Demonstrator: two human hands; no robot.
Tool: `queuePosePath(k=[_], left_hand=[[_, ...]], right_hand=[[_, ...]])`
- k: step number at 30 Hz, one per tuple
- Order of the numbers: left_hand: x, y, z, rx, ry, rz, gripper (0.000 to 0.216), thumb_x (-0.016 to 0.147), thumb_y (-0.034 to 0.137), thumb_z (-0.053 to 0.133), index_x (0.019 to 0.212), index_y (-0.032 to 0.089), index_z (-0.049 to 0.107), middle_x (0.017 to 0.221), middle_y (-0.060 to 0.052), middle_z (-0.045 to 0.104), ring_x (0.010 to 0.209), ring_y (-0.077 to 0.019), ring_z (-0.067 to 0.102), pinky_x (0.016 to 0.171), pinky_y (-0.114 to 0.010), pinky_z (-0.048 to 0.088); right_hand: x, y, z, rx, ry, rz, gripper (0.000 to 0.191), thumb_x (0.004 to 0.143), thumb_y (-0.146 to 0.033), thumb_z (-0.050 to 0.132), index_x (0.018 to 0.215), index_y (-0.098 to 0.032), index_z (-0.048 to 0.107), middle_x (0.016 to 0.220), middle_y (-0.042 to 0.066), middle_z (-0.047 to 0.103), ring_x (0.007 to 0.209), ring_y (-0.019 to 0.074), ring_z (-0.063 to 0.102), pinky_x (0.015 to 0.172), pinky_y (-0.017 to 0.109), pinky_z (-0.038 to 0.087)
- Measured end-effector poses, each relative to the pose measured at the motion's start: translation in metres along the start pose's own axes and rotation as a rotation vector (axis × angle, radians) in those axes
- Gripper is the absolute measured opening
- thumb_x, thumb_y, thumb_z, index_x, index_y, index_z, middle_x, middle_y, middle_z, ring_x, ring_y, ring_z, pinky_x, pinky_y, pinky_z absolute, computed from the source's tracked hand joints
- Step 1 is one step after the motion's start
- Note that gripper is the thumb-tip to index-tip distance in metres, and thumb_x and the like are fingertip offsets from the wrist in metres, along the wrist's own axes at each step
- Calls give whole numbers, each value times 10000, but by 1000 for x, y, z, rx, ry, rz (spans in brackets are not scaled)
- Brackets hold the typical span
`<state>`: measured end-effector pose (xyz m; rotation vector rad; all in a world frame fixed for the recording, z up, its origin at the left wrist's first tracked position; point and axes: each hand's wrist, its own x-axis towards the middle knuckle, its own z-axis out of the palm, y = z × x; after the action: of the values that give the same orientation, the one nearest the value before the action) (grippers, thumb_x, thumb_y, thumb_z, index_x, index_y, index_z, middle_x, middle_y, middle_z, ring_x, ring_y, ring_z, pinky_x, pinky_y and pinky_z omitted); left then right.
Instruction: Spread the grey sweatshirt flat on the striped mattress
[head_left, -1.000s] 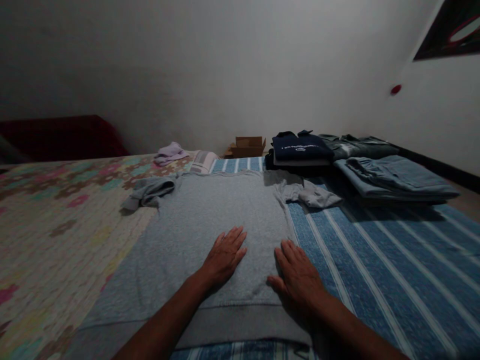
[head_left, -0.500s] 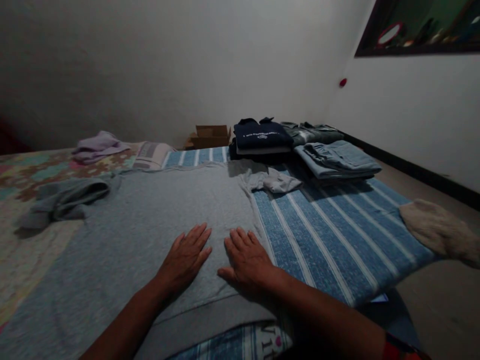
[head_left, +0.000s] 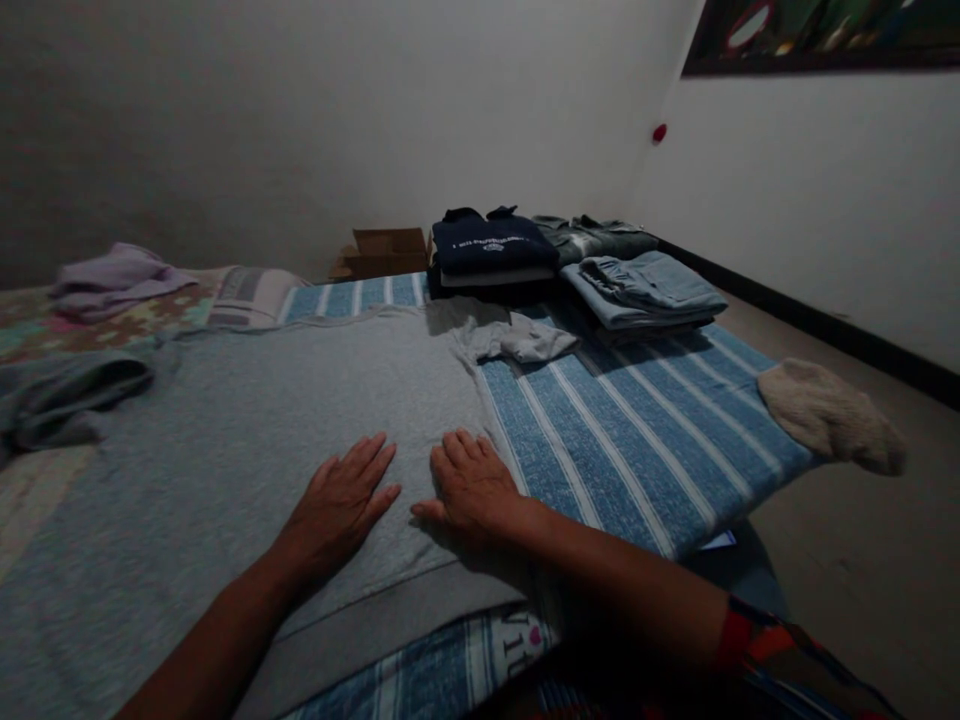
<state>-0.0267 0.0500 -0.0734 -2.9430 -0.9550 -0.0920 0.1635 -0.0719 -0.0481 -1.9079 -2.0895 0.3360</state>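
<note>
While the grey sweatshirt [head_left: 300, 400] lies spread face-down across the bed, both hands are laid flat on its lower part, just above the hem band, so that the cloth is pressed smooth and kept from shifting. The left hand [head_left: 337, 505] is placed palm down with its fingers extended and slightly fanned; the right hand [head_left: 469, 485] is set just beside it, also palm down, fingers loosely spread and thumb pointed inward, near the garment's right edge. Nothing is pinched or gripped by either hand. One sleeve [head_left: 517, 340] is bunched on the blue striped sheet [head_left: 637, 440], the other sleeve [head_left: 67, 395] crumpled on the floral cover [head_left: 45, 335]. Stacks of folded clothes [head_left: 570, 265] are kept at the far corner, apart from the work, beside a cardboard box [head_left: 386, 250]. A beige cloth [head_left: 825, 415] is draped at the mattress edge.

Compared with a second ago, the hands are drawn closer together and nearer the right edge, and the view is swung rightward, so that the beige cloth and floor are now shown.
</note>
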Motion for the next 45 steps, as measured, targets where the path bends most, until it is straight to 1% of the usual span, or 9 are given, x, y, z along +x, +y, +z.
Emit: queuePosePath(k=[5, 10, 14, 21, 24, 29, 35, 39, 45], left_hand=[[-2, 0, 4, 39, -15, 1, 624, 900, 504, 273, 1377, 132, 425, 1474, -144, 358, 1358, -289, 319, 1075, -493, 256], [-3, 0, 5, 33, -10, 11, 668, 877, 556, 309, 1385, 137, 415, 1478, -136, 356, 1365, -295, 305, 1083, -484, 244], [-3, 2, 1, 29, -28, 12, 737, 853, 624, 316, 1392, 129, 407, 1486, -147, 335, 1363, -307, 304, 1085, -490, 237], [-5, 3, 0, 59, -54, 1, 767, 857, 660, 289, 1414, 139, 376, 1499, -141, 306, 1375, -310, 278, 1084, -505, 223], [-6, 4, 2, 58, -36, -5, 747, 866, 642, 296, 1423, 149, 360, 1505, -133, 296, 1380, -316, 266, 1079, -525, 216], [-6, 3, 1, 69, -68, -5, 749, 866, 625, 313, 1434, 138, 338, 1514, -133, 270, 1385, -318, 251, 1074, -531, 220], [-7, 6, -4, 101, -47, 19, 802, 845, 686, 306, 1412, 123, 376, 1500, -164, 295, 1372, -334, 275, 1068, -531, 232], [-13, 11, -6, 122, -8, 37, 796, 865, 691, 245, 1403, 123, 392, 1494, -165, 307, 1370, -316, 287, 1067, -513, 246], [-20, 15, -4, 111, -50, 29, 761, 883, 667, 242, 1425, 145, 354, 1504, -136, 292, 1379, -294, 275, 1083, -507, 224]], right_hand=[[19, -12, 4, -25, 67, -64, 731, 906, -617, 319, 1361, -46, 371, 1443, 217, 356, 1366, 316, 248, 1095, 480, 231], [17, -5, 10, -44, 16, -126, 773, 896, -632, 327, 1390, -38, 327, 1480, 219, 292, 1388, 315, 196, 1108, 496, 196], [10, 0, 7, -27, -3, -114, 793, 894, -640, 324, 1402, -31, 318, 1488, 223, 274, 1393, 327, 177, 1116, 494, 175], [9, 2, 5, 40, -20, -37, 882, 871, -714, 173, 1410, -29, 310, 1498, 223, 249, 1405, 325, 138, 1128, 501, 131], [7, 6, 5, 35, -35, -43, 880, 875, -707, 202, 1425, -25, 282, 1505, 227, 225, 1409, 331, 110, 1129, 509, 118], [4, 10, 5, 16, -38, -59, 848, 888, -676, 255, 1427, -21, 284, 1508, 231, 211, 1409, 337, 106, 1130, 510, 100], [4, 10, 7, 6, 6, -46, 861, 874, -704, 228, 1418, -43, 313, 1499, 217, 252, 1405, 327, 140, 1125, 507, 129], [4, 10, 10, 15, 11, -45, 880, 865, -715, 218, 1418, -38, 322, 1500, 222, 246, 1403, 334, 141, 1125, 506, 129], [1, 6, 9, 24, -12, -39, 825, 894, -657, 278, 1422, -25, 321, 1502, 230, 231, 1405, 335, 131, 1126, 498, 124]])
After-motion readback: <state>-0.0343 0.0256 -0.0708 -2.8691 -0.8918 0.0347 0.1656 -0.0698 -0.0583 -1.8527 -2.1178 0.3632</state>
